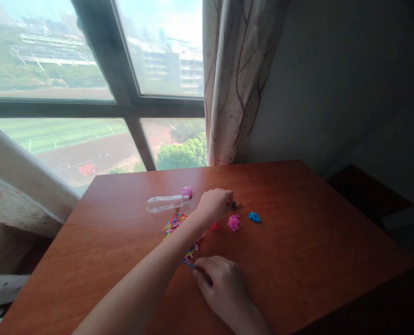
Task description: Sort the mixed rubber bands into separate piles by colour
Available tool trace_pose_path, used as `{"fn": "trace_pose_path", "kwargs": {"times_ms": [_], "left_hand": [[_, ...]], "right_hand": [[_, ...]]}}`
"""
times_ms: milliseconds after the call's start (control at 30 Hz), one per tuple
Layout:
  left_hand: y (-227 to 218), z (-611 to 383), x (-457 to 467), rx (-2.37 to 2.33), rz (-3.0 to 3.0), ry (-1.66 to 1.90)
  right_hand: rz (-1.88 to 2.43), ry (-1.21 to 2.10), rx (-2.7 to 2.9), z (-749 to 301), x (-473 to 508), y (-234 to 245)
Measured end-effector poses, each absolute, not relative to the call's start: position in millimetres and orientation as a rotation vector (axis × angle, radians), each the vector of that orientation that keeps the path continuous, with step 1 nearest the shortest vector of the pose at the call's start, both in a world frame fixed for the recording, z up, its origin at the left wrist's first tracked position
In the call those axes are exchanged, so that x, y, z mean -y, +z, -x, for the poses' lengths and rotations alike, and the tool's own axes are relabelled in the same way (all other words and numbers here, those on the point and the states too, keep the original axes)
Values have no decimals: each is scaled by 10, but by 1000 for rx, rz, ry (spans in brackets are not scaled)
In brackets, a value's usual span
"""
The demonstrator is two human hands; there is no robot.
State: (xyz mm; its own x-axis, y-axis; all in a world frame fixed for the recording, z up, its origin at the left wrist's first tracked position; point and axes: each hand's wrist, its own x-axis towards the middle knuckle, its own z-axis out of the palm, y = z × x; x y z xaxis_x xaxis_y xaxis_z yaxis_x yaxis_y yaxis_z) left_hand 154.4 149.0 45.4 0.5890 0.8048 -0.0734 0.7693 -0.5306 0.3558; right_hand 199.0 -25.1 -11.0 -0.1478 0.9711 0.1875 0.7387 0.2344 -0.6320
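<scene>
My left hand (214, 204) reaches across the table, its fingers curled together at a small black pile of rubber bands (235, 205); what its fingertips hold, if anything, is hidden. Nearer to me, my right hand (224, 281) is closed in a pinch on a blue rubber band (192, 265) at the edge of the mixed heap. That heap of multicoloured rubber bands (174, 223) lies partly hidden under my left forearm. Sorted by colour, a red pile (216, 227), a pink pile (234, 223) and a blue pile (254, 217) sit to its right.
Behind the heap, a clear plastic bottle (165, 204) lies on its side, beside a pink cap-like piece (187, 191). The brown wooden table (297, 251) meets a window (130, 109) and a patterned curtain (240, 83) at its far edge.
</scene>
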Motion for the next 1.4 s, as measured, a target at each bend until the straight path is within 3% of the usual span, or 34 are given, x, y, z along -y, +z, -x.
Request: {"fn": "trace_pose_path", "kwargs": {"times_ms": [267, 600, 1067, 1400], "left_hand": [[511, -1527, -1493, -1240, -2479, 205], [775, -811, -948, -1258, -2447, 420], [242, -207, -144, -1253, -2401, 437], [63, -113, -105, -1226, -2359, 471]], "right_hand": [[1558, 553, 1952, -1994, 251, -89], [1545, 545, 1822, -2056, 253, -122], [1863, 126, 1545, -3391, 1, -152], [2019, -122, 1650, -3548, -97, -194]]}}
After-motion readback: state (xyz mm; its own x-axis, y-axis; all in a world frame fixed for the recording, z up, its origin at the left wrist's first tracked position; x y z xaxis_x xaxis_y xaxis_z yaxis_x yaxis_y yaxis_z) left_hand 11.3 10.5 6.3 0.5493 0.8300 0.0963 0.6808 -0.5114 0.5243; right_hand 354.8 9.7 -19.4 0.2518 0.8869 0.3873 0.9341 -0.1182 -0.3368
